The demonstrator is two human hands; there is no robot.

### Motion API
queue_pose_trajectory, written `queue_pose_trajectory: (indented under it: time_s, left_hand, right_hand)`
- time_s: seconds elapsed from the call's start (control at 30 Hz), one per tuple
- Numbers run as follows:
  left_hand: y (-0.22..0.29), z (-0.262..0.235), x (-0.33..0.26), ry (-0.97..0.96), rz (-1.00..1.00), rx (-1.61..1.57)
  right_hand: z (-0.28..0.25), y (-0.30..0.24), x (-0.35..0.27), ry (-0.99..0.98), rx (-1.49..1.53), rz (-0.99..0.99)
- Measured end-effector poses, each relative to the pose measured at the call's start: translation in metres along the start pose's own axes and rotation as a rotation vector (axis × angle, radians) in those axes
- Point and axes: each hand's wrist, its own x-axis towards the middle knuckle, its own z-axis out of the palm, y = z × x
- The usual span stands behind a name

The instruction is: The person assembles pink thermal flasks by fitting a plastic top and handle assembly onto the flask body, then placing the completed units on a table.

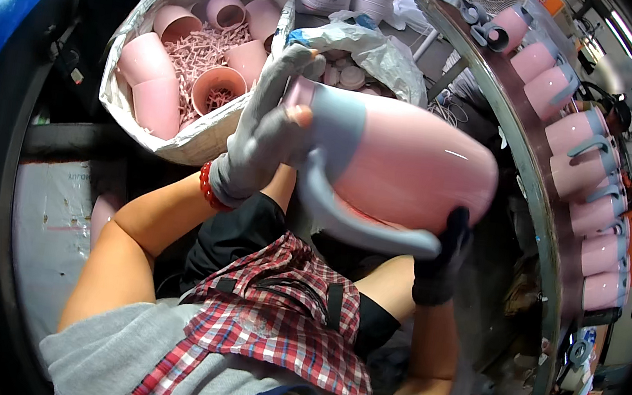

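Between the gloved fingers of both hands, left hand (264, 140) grasping the top and right hand (443, 256) gripping the base, the pink jug (406, 173) lies sideways, seemingly under inspection, so turning it needs steady grip.

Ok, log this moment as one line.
left hand: grips pink jug top | right hand: supports jug base | jug: tilted sideways | sack of pink shells: behind

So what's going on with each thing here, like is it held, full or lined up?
Pink jug: lying sideways, held in both hands.
Left hand: grey glove, gripping the jug's top end.
Right hand: black glove, holding the jug's base end.
Big sack: open, filled with pink cups and scraps.
Row of jugs: lined up along the curved rail.
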Motion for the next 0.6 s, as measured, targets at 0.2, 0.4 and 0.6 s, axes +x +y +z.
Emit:
queue_pose_trajectory:
  time_s: [0.2,0.4,0.6]
  left_hand:
    - [0.030,0.030,-0.002,-0.932,0.888,0.640]
    - [0.030,0.035,0.013,-0.999,0.787,0.593]
    - [0.027,0.032,0.030,-1.092,0.514,0.497]
  right_hand:
    - [-0.039,0.084,0.032,-0.883,-0.693,-0.139]
    - [-0.048,0.062,0.047,-0.667,-0.802,-0.029]
    - [-0.025,-0.078,0.045,-0.621,-0.556,-0.292]
